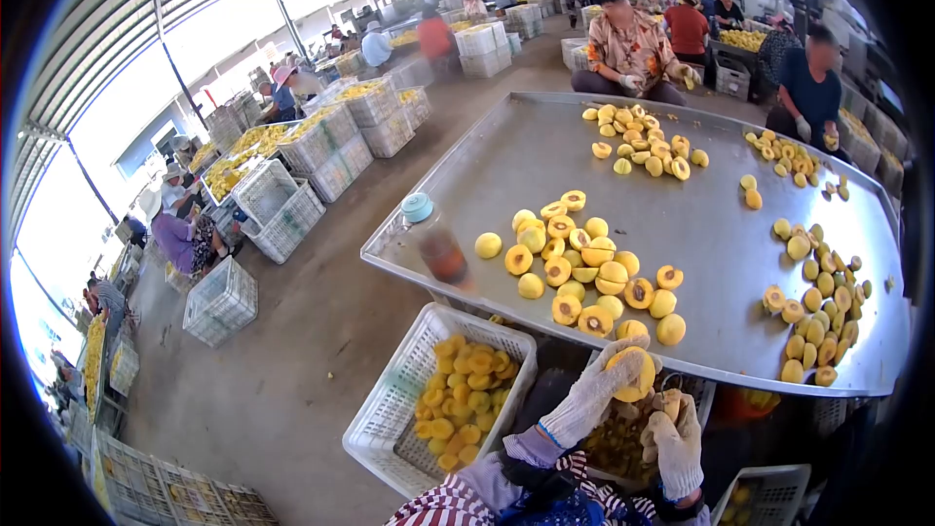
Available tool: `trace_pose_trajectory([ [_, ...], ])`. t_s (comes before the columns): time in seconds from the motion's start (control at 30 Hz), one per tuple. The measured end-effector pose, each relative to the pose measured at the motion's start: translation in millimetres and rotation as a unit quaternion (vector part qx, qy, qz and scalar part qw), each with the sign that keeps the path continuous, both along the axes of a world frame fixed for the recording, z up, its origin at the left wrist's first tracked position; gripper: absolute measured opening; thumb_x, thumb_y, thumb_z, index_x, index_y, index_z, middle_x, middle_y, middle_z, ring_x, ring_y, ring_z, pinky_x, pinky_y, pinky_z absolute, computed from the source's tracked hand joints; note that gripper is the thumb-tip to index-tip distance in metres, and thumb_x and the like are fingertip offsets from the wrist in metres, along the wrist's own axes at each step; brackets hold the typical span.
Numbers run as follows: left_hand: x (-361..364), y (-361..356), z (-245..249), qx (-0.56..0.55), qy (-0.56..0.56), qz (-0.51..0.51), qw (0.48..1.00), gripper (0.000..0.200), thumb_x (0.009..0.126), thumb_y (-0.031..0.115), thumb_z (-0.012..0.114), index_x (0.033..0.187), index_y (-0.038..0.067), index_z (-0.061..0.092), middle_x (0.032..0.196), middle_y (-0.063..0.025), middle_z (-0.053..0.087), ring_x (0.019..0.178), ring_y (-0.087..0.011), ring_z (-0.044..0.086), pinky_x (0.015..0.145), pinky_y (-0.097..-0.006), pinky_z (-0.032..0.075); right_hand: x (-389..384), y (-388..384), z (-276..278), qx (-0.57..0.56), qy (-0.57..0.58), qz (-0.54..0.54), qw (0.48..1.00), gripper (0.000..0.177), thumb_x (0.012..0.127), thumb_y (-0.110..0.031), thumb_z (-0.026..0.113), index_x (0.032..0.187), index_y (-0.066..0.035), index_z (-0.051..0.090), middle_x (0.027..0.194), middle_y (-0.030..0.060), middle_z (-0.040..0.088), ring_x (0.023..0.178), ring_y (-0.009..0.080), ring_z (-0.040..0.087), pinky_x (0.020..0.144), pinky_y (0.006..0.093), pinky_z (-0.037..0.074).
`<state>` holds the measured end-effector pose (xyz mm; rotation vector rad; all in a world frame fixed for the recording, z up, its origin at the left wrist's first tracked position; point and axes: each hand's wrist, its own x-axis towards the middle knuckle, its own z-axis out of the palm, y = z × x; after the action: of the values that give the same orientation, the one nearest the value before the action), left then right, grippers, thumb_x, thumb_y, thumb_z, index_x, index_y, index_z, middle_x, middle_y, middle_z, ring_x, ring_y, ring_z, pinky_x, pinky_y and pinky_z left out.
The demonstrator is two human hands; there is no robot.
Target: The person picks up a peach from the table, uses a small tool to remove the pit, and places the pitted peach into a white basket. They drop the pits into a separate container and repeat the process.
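Observation:
Just beyond the near edge of the metal table (pixel 467 166), my left hand (pixel 599 392), in a pale knitted glove, holds a yellow fruit half (pixel 631 374). Close on its right is my gloved right hand (pixel 676 440), its fingers curled together around something small that I cannot make out. A pile of whole and halved yellow fruits (pixel 584 258) lies on the table above my hands. Below my hands sits a crate of dark scraps (pixel 619 443). To the left, a white crate (pixel 373 433) holds yellow fruit halves (pixel 466 394).
A bottle with a blue lid (pixel 436 239) stands at the table's left edge. More fruit piles lie at the far side and right. Two co-workers (pixel 633 44) (pixel 810 88) sit across the table. Stacked crates (pixel 326 141) and other people are at the left and back.

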<state>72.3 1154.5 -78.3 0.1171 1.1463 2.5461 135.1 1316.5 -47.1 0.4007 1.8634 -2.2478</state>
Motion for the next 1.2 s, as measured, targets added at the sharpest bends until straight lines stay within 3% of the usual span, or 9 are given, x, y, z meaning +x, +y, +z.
trace_pose_trajectory([
  [0.1, 1, 1, -1, -0.025, 0.005, 0.005, 1.000, 0.055, 0.101, 0.037, 0.057, 0.144, 0.007, 0.042, 0.123, -0.0095, 0.060, 0.107, -0.0171, 0.061, 0.093, -0.0306, 0.051, -1, 1, -6, 0.031, 0.024, 0.016, 0.999, 0.009, 0.092, -0.006, 0.053, 0.100, -0.008, 0.051, 0.066, 0.0022, 0.054, 0.047, 0.0074, 0.047, 0.041, 0.0209, 0.039],
  [0.37, -5, -1, -9, -0.039, 0.032, 0.027, 0.998, 0.058, 0.104, 0.047, 0.046, 0.142, 0.004, 0.045, 0.123, -0.0110, 0.060, 0.110, -0.0212, 0.061, 0.096, -0.0327, 0.049, 1, -2, -5, 0.033, 0.004, 0.048, 0.998, 0.018, 0.091, -0.009, 0.060, 0.107, -0.004, 0.054, 0.070, 0.0012, 0.057, 0.054, 0.0054, 0.050, 0.046, 0.0214, 0.041],
  [0.43, -8, -1, -9, 0.048, -0.003, 0.004, 0.999, 0.065, 0.102, 0.053, 0.045, 0.141, 0.001, 0.045, 0.127, -0.0139, 0.059, 0.113, -0.0271, 0.061, 0.099, -0.0380, 0.049, 0, -5, -3, 0.085, 0.023, 0.058, 0.994, 0.015, 0.091, -0.010, 0.061, 0.104, -0.006, 0.054, 0.067, -0.0002, 0.055, 0.049, 0.0062, 0.047, 0.044, 0.0208, 0.039],
  [0.5, 1, 2, 17, -0.008, 0.024, 0.047, 0.999, 0.058, 0.103, 0.049, 0.046, 0.140, 0.004, 0.047, 0.127, -0.0146, 0.061, 0.112, -0.0279, 0.062, 0.096, -0.0396, 0.051, 1, 0, -7, 0.216, 0.060, 0.083, 0.971, 0.031, 0.087, -0.025, 0.071, 0.108, -0.004, 0.062, 0.075, 0.0118, 0.068, 0.067, 0.0227, 0.069, 0.060, 0.0343, 0.052],
  [0.57, -3, 6, 10, 0.017, 0.020, 0.046, 0.999, 0.062, 0.102, 0.051, 0.046, 0.140, 0.002, 0.046, 0.131, -0.0167, 0.059, 0.114, -0.0295, 0.062, 0.097, -0.0415, 0.051, 1, -3, 12, 0.261, 0.079, 0.089, 0.958, 0.036, 0.087, -0.033, 0.071, 0.108, -0.005, 0.063, 0.077, 0.0180, 0.067, 0.073, 0.0345, 0.069, 0.065, 0.0397, 0.053],
  [0.63, -4, 8, 6, 0.015, 0.012, 0.047, 0.999, 0.064, 0.102, 0.051, 0.046, 0.140, 0.000, 0.046, 0.132, -0.0175, 0.059, 0.113, -0.0297, 0.062, 0.098, -0.0417, 0.051, 1, -3, 15, 0.299, 0.089, 0.104, 0.944, 0.038, 0.087, -0.040, 0.069, 0.104, -0.006, 0.062, 0.075, 0.0191, 0.065, 0.070, 0.0379, 0.067, 0.061, 0.0413, 0.051],
  [0.9, 3, 9, 20, -0.148, 0.079, 0.055, 0.984, 0.062, 0.105, 0.050, 0.037, 0.138, -0.001, 0.050, 0.125, -0.0148, 0.063, 0.108, -0.0209, 0.062, 0.095, -0.0345, 0.051, 2, -5, 5, 0.377, 0.141, 0.100, 0.910, 0.042, 0.088, -0.046, 0.067, 0.091, -0.006, 0.056, 0.067, 0.0185, 0.061, 0.062, 0.0391, 0.064, 0.053, 0.0450, 0.048],
  [1.0, 4, 11, 28, -0.183, 0.051, 0.042, 0.981, 0.078, 0.098, 0.065, 0.041, 0.136, -0.003, 0.051, 0.120, -0.0179, 0.063, 0.099, -0.0218, 0.064, 0.086, -0.0329, 0.054, 3, -3, 3, 0.391, 0.171, 0.106, 0.898, 0.042, 0.088, -0.046, 0.067, 0.088, -0.006, 0.055, 0.065, 0.0173, 0.060, 0.058, 0.0392, 0.063, 0.050, 0.0463, 0.047],
  [1.2, 7, 15, 34, -0.174, 0.047, -0.002, 0.984, 0.076, 0.100, 0.064, 0.037, 0.132, -0.002, 0.055, 0.119, -0.0161, 0.064, 0.098, -0.0214, 0.064, 0.085, -0.0320, 0.053, 5, -1, 6, 0.440, 0.179, 0.108, 0.873, 0.041, 0.089, -0.046, 0.066, 0.088, -0.007, 0.055, 0.062, 0.0154, 0.059, 0.055, 0.0392, 0.062, 0.048, 0.0467, 0.047],
])
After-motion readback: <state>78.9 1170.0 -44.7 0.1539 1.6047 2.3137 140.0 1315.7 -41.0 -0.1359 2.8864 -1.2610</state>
